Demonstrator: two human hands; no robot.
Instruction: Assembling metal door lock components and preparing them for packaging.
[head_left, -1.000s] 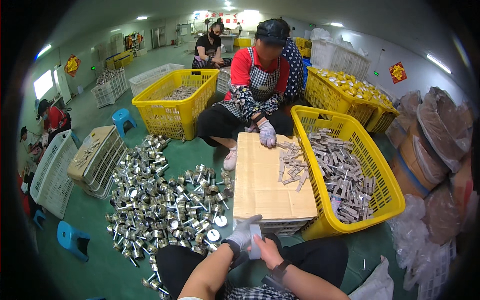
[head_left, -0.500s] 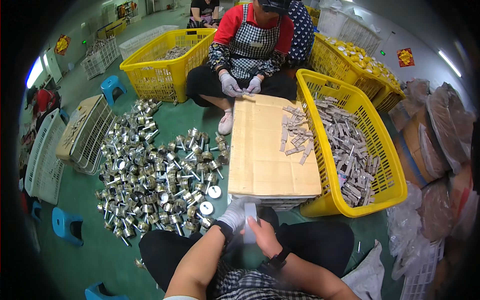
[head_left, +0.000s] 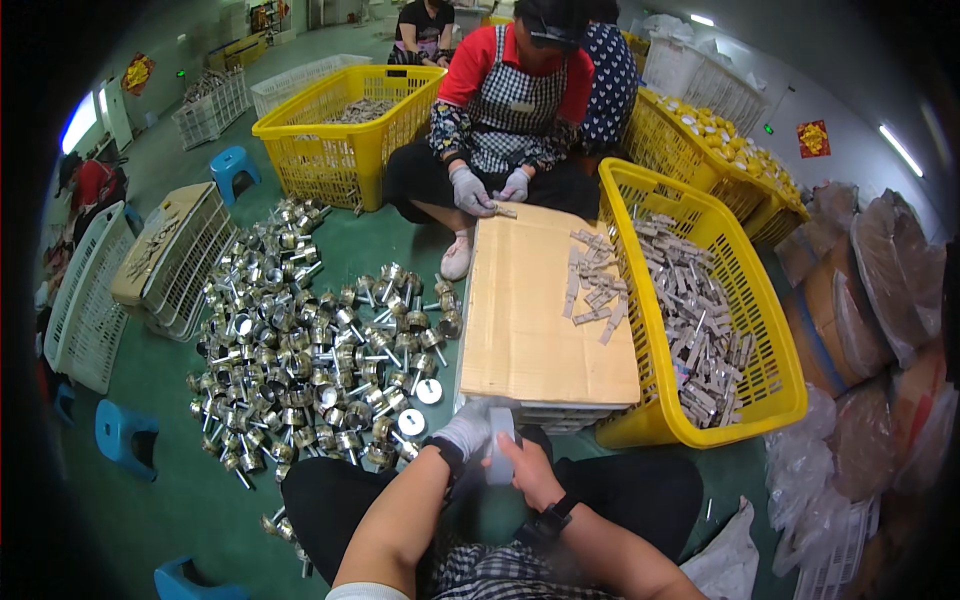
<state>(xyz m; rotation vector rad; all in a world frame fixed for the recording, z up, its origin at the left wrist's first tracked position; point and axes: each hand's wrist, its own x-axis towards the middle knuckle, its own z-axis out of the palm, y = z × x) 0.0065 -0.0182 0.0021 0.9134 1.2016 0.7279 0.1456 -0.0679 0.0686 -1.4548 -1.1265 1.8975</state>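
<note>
Low in front of my lap, my right hand, bare, is closed around a grey flat rectangular block, thumb lying along its face. Directly beside it, my left hand wears a whitish glove and is closed, touching or almost touching the block's left side. What its fingers hold is hidden and smeared by motion. Just beyond both hands stands a cardboard-topped work surface. Several flat grey metal pieces lie at its right side.
Metal cups with stems are heaped on the green floor to the left. A yellow basket of metal pieces stands right. Opposite sits a co-worker, whose gloved hands hold a small metal piece. Blue stools stand far left; plastic bags lie right.
The whole view has shifted slightly. My hands stay together at the grey block, with little visible movement. The co-worker's hands hold a small metal piece at the board's far edge in both frames.
</note>
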